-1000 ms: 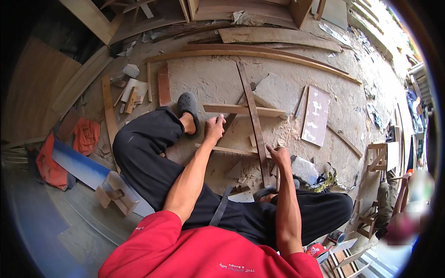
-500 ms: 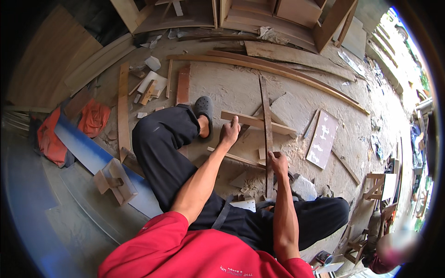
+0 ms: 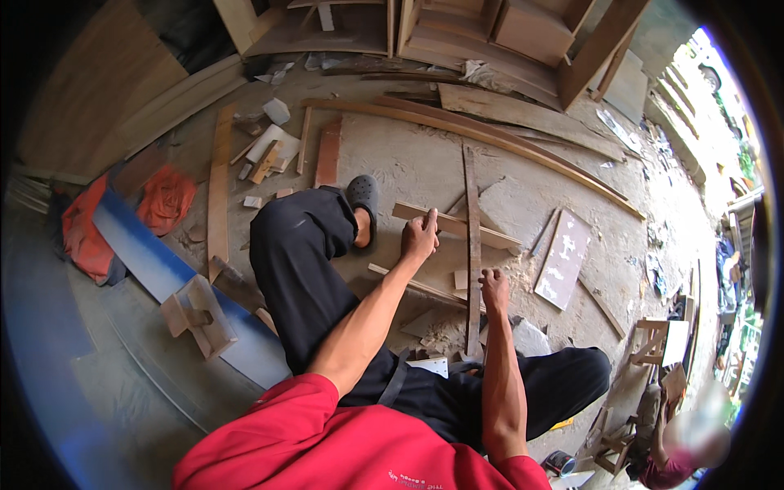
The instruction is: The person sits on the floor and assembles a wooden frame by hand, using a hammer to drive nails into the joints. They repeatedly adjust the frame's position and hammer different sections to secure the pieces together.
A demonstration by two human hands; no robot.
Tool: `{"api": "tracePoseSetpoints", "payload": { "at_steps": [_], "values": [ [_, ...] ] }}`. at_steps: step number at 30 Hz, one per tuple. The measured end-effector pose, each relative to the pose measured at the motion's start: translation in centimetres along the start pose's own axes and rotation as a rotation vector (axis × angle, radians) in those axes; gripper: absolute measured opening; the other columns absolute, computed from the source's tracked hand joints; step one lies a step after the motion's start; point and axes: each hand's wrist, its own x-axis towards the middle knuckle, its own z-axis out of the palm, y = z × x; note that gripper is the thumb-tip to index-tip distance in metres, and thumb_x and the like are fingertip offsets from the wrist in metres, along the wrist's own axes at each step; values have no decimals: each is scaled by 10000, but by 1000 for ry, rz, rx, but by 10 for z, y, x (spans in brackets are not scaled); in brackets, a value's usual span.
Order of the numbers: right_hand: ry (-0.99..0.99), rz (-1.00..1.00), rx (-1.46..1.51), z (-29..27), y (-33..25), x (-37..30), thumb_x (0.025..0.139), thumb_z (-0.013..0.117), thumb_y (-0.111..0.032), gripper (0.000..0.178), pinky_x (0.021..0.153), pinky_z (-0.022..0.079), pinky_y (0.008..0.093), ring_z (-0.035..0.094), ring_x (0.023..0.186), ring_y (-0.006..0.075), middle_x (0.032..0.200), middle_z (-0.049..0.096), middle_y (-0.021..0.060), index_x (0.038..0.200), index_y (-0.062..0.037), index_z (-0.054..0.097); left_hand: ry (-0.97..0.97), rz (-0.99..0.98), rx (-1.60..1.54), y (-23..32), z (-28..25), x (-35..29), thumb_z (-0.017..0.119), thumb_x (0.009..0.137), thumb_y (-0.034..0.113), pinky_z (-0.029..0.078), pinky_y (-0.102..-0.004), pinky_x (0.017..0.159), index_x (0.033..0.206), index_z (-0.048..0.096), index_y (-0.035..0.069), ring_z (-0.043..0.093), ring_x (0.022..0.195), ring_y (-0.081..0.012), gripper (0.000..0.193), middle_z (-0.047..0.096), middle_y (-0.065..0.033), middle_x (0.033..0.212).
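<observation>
My left hand (image 3: 420,238) is over the near side of a narrow wooden board (image 3: 487,234). Its fingers are curled and its thumb sticks up; anything inside the grip is hidden. A long dark strip (image 3: 473,212) lies across that board. Just right of the strip, my right hand (image 3: 494,291) is closed with bent fingers, apart from the strip. I cannot see what it holds, if anything. Nearer to me, a second thin wooden strip (image 3: 412,282) lies on the ground, with a small wood block (image 3: 461,280) by the dark strip.
Long planks (image 3: 523,147) lie at the back before wooden cabinets (image 3: 482,53). A stained panel (image 3: 563,260) lies to the right. Left are a blue-and-white board (image 3: 151,253) and orange bags (image 3: 166,200). Another person (image 3: 678,445) is at lower right, beside a small wooden stand (image 3: 660,343).
My right hand has come away from the dark strip, a little to the right. My left hand has shifted slightly right along the board. The view has tilted slightly.
</observation>
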Motion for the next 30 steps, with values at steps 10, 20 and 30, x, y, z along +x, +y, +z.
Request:
{"api": "tracePoseSetpoints", "payload": {
  "at_steps": [10,20,30],
  "values": [
    [140,118,-151,-63,16,-74,943,511,-385,465,621,480,320,617,630,138,684,680,101,825,21,703,-203,8,-467,13,83,-23,537,944,366,438,-248,448,828,559,67,583,506,-109,322,632,-42,684],
    [163,75,-13,-31,37,-49,891,551,-262,319,663,488,332,650,702,194,746,683,139,902,35,667,-220,-15,-444,-1,81,-24,554,942,271,453,-239,541,934,608,62,599,625,-101,216,655,-35,789],
    [37,-138,-169,37,-46,6,854,639,-243,263,812,505,387,673,892,314,935,692,181,986,-16,653,-65,146,-470,-27,34,2,502,929,280,426,-275,547,792,522,63,511,555,-108,257,550,-17,615]
  ]
}}
